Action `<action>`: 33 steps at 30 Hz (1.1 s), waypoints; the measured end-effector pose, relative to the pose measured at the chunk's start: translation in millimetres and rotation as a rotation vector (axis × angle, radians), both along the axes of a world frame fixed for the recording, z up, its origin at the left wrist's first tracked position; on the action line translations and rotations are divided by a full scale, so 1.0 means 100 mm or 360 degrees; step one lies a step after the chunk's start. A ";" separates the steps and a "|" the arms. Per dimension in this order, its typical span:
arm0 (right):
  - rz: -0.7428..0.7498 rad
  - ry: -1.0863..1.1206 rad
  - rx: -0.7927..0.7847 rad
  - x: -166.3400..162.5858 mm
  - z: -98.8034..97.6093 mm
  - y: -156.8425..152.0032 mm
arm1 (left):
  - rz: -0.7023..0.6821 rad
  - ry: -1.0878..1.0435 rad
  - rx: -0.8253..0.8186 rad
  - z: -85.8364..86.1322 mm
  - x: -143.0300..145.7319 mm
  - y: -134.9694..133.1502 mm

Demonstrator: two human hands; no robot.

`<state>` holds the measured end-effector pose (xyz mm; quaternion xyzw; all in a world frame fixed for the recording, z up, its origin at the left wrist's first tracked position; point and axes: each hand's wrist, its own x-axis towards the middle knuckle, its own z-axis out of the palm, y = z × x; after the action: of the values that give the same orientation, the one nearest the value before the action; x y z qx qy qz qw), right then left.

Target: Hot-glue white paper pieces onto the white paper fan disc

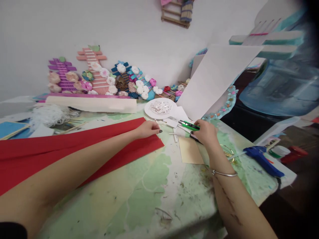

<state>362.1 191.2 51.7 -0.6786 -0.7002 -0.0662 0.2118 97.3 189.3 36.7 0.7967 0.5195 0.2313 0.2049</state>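
A long sheet of red paper [117,132] stretches from the left edge to the middle of the table, with a crease along it. At its right end, my left hand [148,128] is closed with bent fingers at the paper's short edge; the fingertips are partly hidden. My right hand [206,131] has its fingers closed around the end of a green utility knife [186,125], which points left. Under that hand lies a black handle [195,137], partly covered. A tan square of paper or card [190,151] lies just in front of it.
A white plate [147,111] of small white pieces stands behind my hands. Decorated stick crafts [94,69] line the wall. A large white board [219,76] leans at the right. Near the right table edge are a blue glue gun [264,161] and gold wire rings [228,152].
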 end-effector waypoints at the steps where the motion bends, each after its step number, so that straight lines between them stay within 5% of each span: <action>1: 0.0018 -0.0013 -0.0031 0.00 -0.01 0.01 | -0.0055 -0.0007 -0.0024 0.00 -0.05 -0.07; 7: 0.0260 -0.0105 -0.0114 -0.04 -0.07 0.05 | -0.0104 0.0017 -0.0110 -0.12 -0.06 -0.30; 16: 0.0461 -0.0169 -0.0139 -0.10 -0.08 0.10 | -0.0045 -0.0123 0.0049 -0.29 -0.01 -0.27; 33: 0.0666 -0.0174 -0.0183 -0.17 -0.10 0.10 | -0.0009 -0.0345 0.0236 -0.29 -0.05 -0.34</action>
<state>344.8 201.7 42.1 -0.5249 -0.8388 -0.0174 0.1436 92.3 154.8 7.6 0.7815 0.4734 0.3532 0.2009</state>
